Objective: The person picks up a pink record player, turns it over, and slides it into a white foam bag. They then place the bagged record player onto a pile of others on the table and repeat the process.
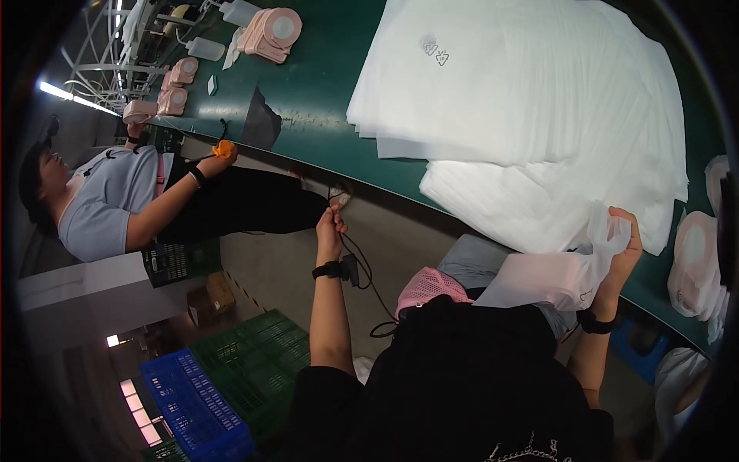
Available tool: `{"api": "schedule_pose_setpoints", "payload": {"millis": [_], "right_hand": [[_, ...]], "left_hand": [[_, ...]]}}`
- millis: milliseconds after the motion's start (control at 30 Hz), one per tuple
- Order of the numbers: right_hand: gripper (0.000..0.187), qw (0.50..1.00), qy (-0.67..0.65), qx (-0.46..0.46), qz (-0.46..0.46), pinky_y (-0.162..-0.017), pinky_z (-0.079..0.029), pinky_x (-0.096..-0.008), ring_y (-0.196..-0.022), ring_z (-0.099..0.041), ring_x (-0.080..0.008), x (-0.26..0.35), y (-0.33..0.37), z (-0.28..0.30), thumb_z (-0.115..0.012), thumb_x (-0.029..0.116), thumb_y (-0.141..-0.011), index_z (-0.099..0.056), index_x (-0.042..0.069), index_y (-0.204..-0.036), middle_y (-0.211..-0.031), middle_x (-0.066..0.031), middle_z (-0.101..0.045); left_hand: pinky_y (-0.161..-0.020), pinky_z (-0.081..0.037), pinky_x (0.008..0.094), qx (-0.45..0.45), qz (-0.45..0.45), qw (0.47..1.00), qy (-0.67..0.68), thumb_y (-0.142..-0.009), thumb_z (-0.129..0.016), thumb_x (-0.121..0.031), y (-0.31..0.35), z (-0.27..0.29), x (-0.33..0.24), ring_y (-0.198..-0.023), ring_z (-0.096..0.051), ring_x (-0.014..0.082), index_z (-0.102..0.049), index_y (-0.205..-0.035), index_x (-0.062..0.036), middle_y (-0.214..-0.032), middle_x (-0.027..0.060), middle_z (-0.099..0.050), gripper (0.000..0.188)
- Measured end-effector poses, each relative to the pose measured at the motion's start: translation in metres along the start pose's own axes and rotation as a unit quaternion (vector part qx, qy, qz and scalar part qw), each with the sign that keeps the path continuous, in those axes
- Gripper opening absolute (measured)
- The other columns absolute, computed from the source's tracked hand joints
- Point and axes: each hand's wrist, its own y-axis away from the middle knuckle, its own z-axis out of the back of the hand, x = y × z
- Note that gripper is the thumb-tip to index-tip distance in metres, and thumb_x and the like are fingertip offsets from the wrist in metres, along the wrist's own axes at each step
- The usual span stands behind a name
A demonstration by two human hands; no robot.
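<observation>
In my right hand (627, 245), at the bench edge, is the gathered end of a translucent white plastic bag (531, 277). A pale pink boxy thing shows through the bag, which hangs over my lap. My left hand (331, 225) is out to the left, off the bench, with its fingers closed around a thin black cord (363, 266). The cord loops down toward my body. A large stack of flat white bags (516, 85) lies on the green bench (323, 92), just beyond my right hand.
Bagged pink devices (694, 258) stand at the right end. Unbagged pink devices (269, 35) and a white bottle (206, 49) are at the far left. A co-worker (115, 192) sits at left, holding something orange (223, 150). Green crates (254, 362) and a blue crate (196, 404) stand lower left.
</observation>
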Motion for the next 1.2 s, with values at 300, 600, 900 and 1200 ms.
{"api": "schedule_pose_setpoints", "payload": {"millis": [300, 600, 900, 1200], "right_hand": [[0.017, 1.000, -0.009, 0.007, 0.002, -0.063, -0.038, -0.0154, -0.070, -0.050, -0.0029, -0.007, -0.004, -0.003, -0.057, -0.002, -0.077, -0.060, 0.001, -0.094, -0.080, 0.0030, -0.057], [0.018, 1.000, -0.017, 0.013, -0.002, -0.063, -0.039, -0.0156, -0.070, -0.050, -0.0032, -0.004, -0.001, -0.003, -0.059, -0.001, -0.076, -0.060, 0.001, -0.094, -0.080, 0.0027, -0.057], [0.015, 1.000, -0.002, 0.018, -0.012, -0.062, -0.040, -0.0157, -0.068, -0.052, -0.0034, -0.007, 0.007, 0.005, -0.058, 0.000, -0.078, -0.060, 0.001, -0.093, -0.078, 0.0020, -0.059], [0.018, 1.000, -0.009, 0.006, -0.010, -0.064, -0.037, -0.0158, -0.070, -0.048, -0.0032, -0.003, 0.001, -0.003, -0.062, 0.002, -0.076, -0.059, 0.002, -0.093, -0.080, 0.0041, -0.054]], "left_hand": [[-0.047, -0.029, 0.0221, -0.009, -0.012, 0.998, -0.053, -0.097, -0.041, -0.030, 0.008, 0.002, 0.003, -0.049, -0.030, 0.0060, -0.057, -0.100, -0.0044, -0.061, -0.0038, -0.040, 0.030], [-0.046, -0.029, 0.0219, -0.030, -0.045, 0.998, -0.037, -0.097, -0.042, -0.029, 0.013, 0.003, -0.009, -0.049, -0.031, 0.0053, -0.058, -0.099, -0.0048, -0.061, -0.0045, -0.039, 0.028], [-0.046, -0.029, 0.0205, -0.024, -0.052, 0.993, -0.098, -0.095, -0.045, -0.026, 0.026, -0.008, 0.002, -0.048, -0.030, 0.0042, -0.058, -0.097, -0.0065, -0.060, -0.0054, -0.039, 0.023], [-0.045, -0.028, 0.0204, -0.011, -0.076, 0.992, -0.098, -0.095, -0.046, -0.027, 0.028, -0.019, -0.019, -0.048, -0.030, 0.0041, -0.058, -0.094, -0.0062, -0.060, -0.0054, -0.039, 0.024]]}}
